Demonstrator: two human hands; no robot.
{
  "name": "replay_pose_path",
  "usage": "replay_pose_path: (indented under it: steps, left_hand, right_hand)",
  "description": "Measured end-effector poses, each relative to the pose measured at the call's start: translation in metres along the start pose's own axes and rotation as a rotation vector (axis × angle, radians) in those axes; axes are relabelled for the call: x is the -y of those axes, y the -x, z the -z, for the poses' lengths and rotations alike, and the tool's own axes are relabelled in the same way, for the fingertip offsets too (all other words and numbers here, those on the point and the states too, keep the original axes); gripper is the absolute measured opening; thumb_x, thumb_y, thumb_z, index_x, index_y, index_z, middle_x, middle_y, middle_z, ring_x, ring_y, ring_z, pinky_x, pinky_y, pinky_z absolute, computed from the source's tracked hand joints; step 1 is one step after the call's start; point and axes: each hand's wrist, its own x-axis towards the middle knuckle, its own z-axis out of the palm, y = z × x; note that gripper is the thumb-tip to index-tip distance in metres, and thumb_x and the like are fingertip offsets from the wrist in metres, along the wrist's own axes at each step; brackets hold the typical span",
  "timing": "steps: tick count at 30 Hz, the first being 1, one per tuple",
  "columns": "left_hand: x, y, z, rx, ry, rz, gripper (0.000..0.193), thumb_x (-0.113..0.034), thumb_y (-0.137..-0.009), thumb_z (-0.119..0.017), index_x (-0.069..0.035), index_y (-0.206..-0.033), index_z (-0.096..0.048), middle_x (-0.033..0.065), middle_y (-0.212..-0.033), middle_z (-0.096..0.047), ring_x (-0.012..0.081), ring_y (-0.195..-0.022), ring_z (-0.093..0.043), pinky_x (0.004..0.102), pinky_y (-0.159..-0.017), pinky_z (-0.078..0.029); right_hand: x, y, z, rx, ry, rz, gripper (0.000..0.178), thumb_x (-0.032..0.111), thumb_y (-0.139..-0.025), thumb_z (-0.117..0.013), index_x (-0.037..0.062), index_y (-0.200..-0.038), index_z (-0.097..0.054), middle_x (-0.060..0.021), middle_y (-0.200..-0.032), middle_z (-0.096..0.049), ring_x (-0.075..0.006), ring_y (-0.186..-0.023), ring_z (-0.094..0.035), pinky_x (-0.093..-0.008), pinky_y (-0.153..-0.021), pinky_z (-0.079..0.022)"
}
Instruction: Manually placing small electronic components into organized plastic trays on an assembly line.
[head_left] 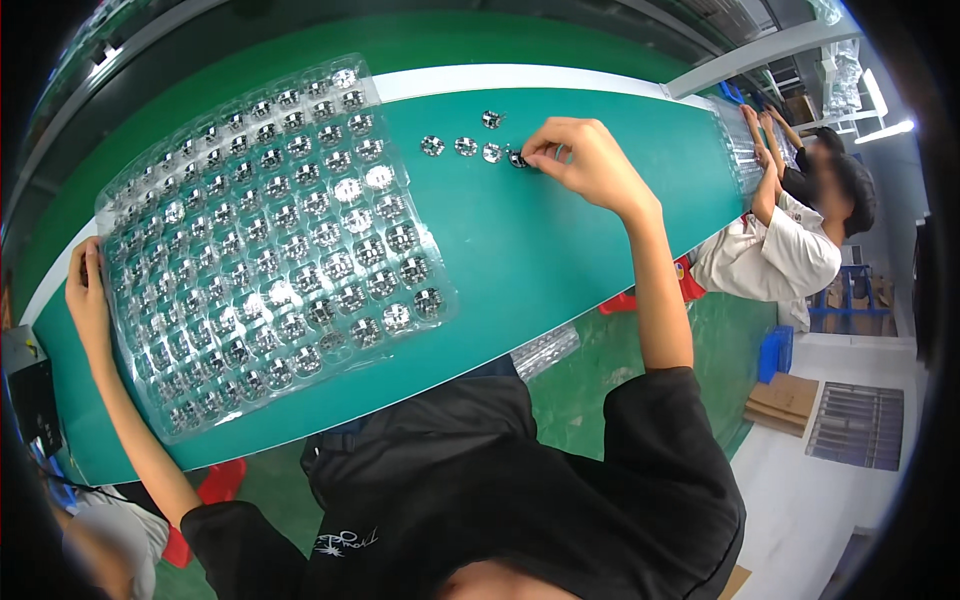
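Observation:
My right hand (585,165) reaches over the green table, thumb and fingers pinched on a small round circuit board (517,159) at the table surface. Several like it lie loose just to its left, among them a round board (466,147) in the row and another board (491,119) a little farther off. A large clear plastic tray (446,290), its pockets filled with rows of round boards, covers the table's left half. At the tray's left edge is my left hand (88,300), fingers curled round something small and dark that I cannot make out.
The green table (540,260) curves from left to right, with a white strip (520,78) along its far side. People work at the right end beside more clear trays (735,150). Another person sits at lower left, near a black box (32,385) on the table end.

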Motion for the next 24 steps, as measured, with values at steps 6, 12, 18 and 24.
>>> replay_pose_path:
  steps: [6,12,18,24]
  left_hand:
    - [-0.012,0.003,-0.009,-0.084,0.014,-0.134,0.030,-0.029,-0.104,-0.052,-0.002,-0.110,-0.064,0.0000,-0.091,-0.059,0.0056,-0.078,-0.050,0.0198,-0.072,-0.040]
    - [-0.013,0.002,-0.002,-0.039,-0.034,-0.112,0.037,-0.031,-0.104,-0.049,0.001,-0.115,-0.062,0.0103,-0.106,-0.066,0.0145,-0.097,-0.059,0.0265,-0.090,-0.043]
    - [0.016,-0.007,-0.004,-0.011,-0.025,-0.130,0.041,-0.029,-0.104,-0.047,0.006,-0.123,-0.058,0.0152,-0.117,-0.065,0.0217,-0.109,-0.060,0.0290,-0.098,-0.042]
    - [0.018,-0.009,0.000,0.035,0.044,-0.124,0.038,-0.030,-0.106,-0.044,0.003,-0.118,-0.058,0.0105,-0.111,-0.063,0.0180,-0.104,-0.056,0.0289,-0.096,-0.041]
  right_hand:
    - [0.000,-0.009,0.002,-0.011,-0.035,-0.004,0.012,0.005,-0.083,-0.068,0.0014,-0.094,-0.071,-0.0102,-0.079,-0.068,-0.0197,-0.070,-0.063,-0.0309,-0.069,-0.051]
    - [-0.009,-0.022,0.016,-0.074,0.100,0.131,0.025,0.009,-0.084,-0.068,0.0074,-0.108,-0.068,-0.0096,-0.083,-0.065,-0.0233,-0.072,-0.062,-0.0349,-0.068,-0.050]
    - [-0.027,-0.051,0.001,0.021,0.245,0.312,0.016,0.017,-0.081,-0.069,0.0072,-0.093,-0.072,-0.0094,-0.089,-0.068,-0.0292,-0.085,-0.066,-0.0406,-0.076,-0.052]
    - [-0.023,-0.052,-0.005,-0.051,0.220,0.190,0.010,0.012,-0.080,-0.069,0.0035,-0.084,-0.073,-0.0105,-0.084,-0.070,-0.0280,-0.080,-0.067,-0.0392,-0.073,-0.053]
